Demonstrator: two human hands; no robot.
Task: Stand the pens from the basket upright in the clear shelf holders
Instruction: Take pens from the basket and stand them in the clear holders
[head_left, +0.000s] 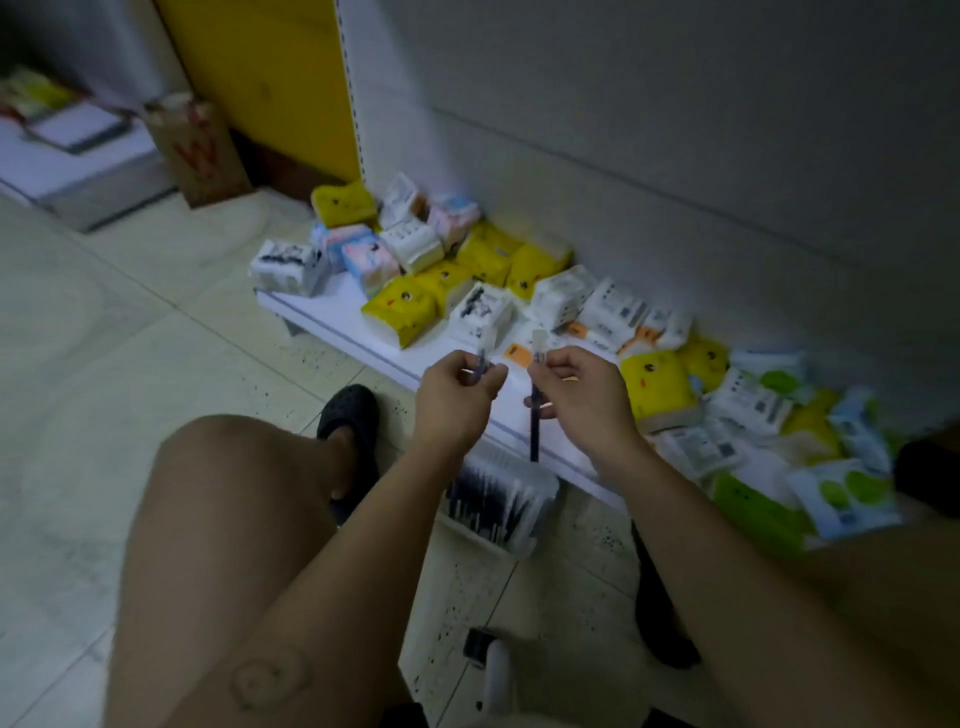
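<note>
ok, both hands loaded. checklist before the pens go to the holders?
1. Left hand has a firm hold on its pen: ok, pinched between the fingers.
2. Right hand has a firm hold on the second pen: ok, with the dark barrel hanging below the hand.
3. Clear shelf holders in view: not ok, none visible.
4. Both pens capped: cannot tell, too blurred.
5. Hands clear of each other: ok, there is a gap between them.
6. Basket holds more pens for the next pick: ok, many spare pens inside.
</note>
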